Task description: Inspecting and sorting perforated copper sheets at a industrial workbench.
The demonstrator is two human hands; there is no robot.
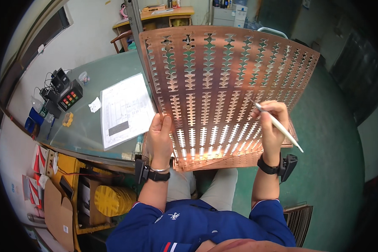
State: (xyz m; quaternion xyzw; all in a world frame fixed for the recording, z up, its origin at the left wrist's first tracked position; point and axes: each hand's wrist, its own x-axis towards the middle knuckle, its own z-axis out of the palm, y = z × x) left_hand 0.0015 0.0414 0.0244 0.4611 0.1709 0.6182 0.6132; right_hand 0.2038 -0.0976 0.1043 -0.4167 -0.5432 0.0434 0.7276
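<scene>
Hands (161,136): one copper sheet (222,84), one pen (277,124)

We hold up a perforated copper-coloured metal sheet (222,92), left hand (160,136) gripping its near left edge, right hand (272,126) pinching a slim white pen-like tool (279,127) against it.

Large copper sheet (222,92) filling space ahead of both grips, blocking reach forward. Left grip (161,138) pinching sheet's lower left edge; right grip (273,126) pressing on lower right, white pen (277,126) sticking out toward open green floor (332,147) on its right. Glass surface (84,122) lying left of left grip: paper form (124,110) just beside it, chargers and small black box (69,97) crowding far left. Free passage staying right of right grip, over floor.
</scene>
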